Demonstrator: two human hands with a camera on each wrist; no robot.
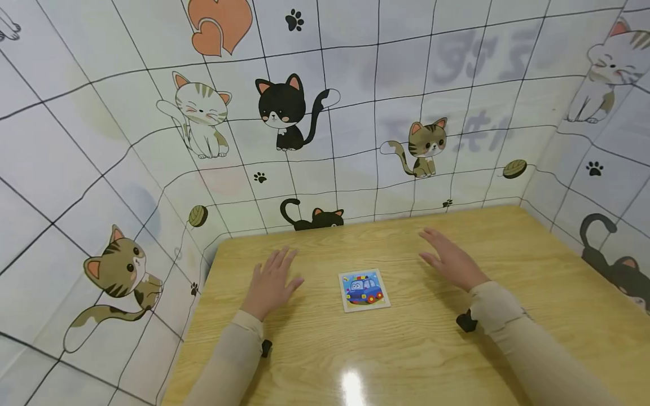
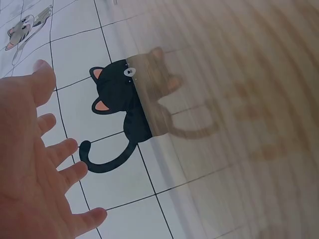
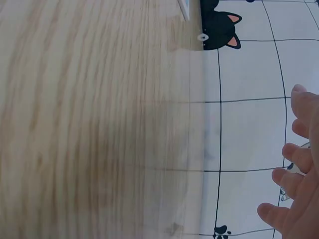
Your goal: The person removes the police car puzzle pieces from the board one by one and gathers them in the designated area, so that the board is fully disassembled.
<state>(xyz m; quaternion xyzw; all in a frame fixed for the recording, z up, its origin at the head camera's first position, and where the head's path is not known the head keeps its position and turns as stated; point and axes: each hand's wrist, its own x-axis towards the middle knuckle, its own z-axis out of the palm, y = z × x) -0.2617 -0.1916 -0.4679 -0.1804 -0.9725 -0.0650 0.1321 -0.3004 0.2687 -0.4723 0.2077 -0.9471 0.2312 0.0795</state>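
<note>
Between the two hands, a square picture puzzle (image 1: 364, 290) with a pale border and a blue cartoon car lies flat on the wooden table. To its left, the left hand (image 1: 271, 285) is spread above the tabletop and holds nothing. The left wrist view shows the same hand (image 2: 37, 164) with its fingers apart. On the other side, the right hand (image 1: 452, 260) hovers with fingers extended, apart from the puzzle. Its fingers (image 3: 289, 181) appear in the right wrist view with nothing in them. A corner of the puzzle (image 3: 184, 9) shows at that view's top edge.
The light wooden table (image 1: 325, 349) meets a white gridded wall covering (image 1: 355, 186) with printed cats along its far edge. Similar covering (image 1: 45, 254) stands close on the left, and more rises on the right. Each wrist carries a small black device (image 1: 466, 321).
</note>
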